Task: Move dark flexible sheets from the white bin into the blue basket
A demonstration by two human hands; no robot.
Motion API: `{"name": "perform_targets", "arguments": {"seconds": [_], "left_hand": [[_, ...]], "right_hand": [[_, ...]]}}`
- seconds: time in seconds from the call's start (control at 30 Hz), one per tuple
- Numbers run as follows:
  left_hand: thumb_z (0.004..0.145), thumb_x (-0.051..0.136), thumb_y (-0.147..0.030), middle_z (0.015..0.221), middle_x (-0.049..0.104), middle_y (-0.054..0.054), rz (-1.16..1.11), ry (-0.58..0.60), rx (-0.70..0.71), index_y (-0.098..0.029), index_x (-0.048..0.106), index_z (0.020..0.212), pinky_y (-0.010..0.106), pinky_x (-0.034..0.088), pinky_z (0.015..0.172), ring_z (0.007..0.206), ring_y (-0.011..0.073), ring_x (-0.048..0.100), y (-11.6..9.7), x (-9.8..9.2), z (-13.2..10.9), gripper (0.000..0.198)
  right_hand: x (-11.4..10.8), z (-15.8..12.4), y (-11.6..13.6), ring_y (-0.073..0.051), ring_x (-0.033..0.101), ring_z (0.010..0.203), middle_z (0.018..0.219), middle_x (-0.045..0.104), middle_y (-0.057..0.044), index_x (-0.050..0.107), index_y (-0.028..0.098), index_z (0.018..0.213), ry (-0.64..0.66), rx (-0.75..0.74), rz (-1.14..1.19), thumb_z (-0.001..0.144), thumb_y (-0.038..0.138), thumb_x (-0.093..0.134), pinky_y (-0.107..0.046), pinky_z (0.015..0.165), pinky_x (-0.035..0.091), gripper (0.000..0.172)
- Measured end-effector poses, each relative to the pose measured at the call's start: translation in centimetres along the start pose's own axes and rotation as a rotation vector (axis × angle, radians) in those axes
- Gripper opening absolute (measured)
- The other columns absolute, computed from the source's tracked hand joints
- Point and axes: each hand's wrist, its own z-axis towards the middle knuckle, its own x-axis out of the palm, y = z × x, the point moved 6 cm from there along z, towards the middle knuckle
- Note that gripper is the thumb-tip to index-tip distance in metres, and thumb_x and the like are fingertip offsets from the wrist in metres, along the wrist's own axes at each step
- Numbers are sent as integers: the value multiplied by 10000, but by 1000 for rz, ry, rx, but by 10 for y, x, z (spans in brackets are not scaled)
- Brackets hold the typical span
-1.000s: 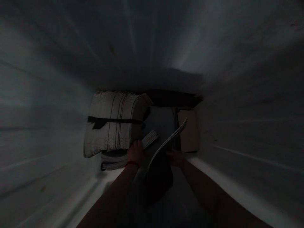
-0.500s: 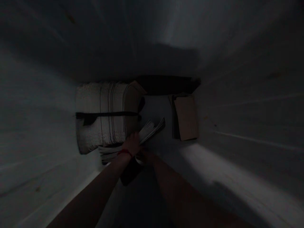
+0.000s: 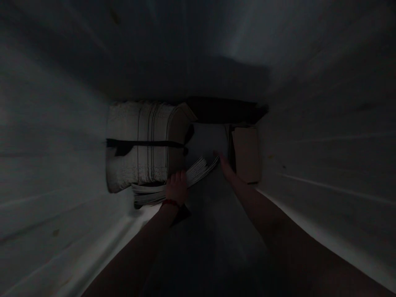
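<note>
White pages (image 3: 198,170), cream striped bundle (image 3: 139,123), brown box (image 3: 246,153), red wristband (image 3: 168,202)

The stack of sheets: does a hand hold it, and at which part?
The left hand lies on the near end of the stack of sheets; a real hold cannot be told. The right hand touches its fanned far edge.

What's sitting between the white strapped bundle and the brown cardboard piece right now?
In the head view, a fanned stack of pale sheets lies between them, held by the left hand; the right hand reaches its far tip.
</note>
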Motion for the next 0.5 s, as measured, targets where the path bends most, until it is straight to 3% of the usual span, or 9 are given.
{"name": "perform_targets", "arguments": {"seconds": [0.13, 0.3, 0.4, 0.5], "left_hand": [[793, 642, -424, 1258, 506, 197, -29, 11, -27, -21, 392, 1386, 457, 364, 928, 1116, 342, 442, -1, 0, -2, 760], [795, 640, -405, 1265, 495, 215, -28, 0, -29, -9, 378, 1393, 450, 362, 942, 1124, 350, 451, -3, 7, -5, 763], [830, 592, -366, 1195, 536, 197, -53, 85, -20, -29, 434, 1340, 426, 399, 890, 1062, 334, 504, -2, 18, -3, 631], [826, 581, -371, 1158, 564, 168, -86, 152, -4, -69, 481, 1265, 411, 432, 845, 1032, 329, 541, 4, 17, 9, 541]], "right_hand": [[44, -26, -18, -177, 455, 1326, 1395, 544, -32, 546, 245, 1334, -18, 4, 42, 947, 542, 234, -371, 1167, 267, 579], [76, -42, -26, -166, 380, 1383, 1504, 416, -32, 374, 221, 1473, 1, 37, 70, 960, 481, 213, -362, 1185, 245, 597], [78, -39, -21, -164, 356, 1399, 1535, 369, -47, 339, 200, 1495, 55, 60, 76, 966, 453, 256, -338, 1187, 237, 593], [61, -36, -10, -199, 324, 1417, 1547, 344, -85, 368, 193, 1477, 75, 84, 65, 945, 475, 405, -375, 1201, 191, 603]]}}
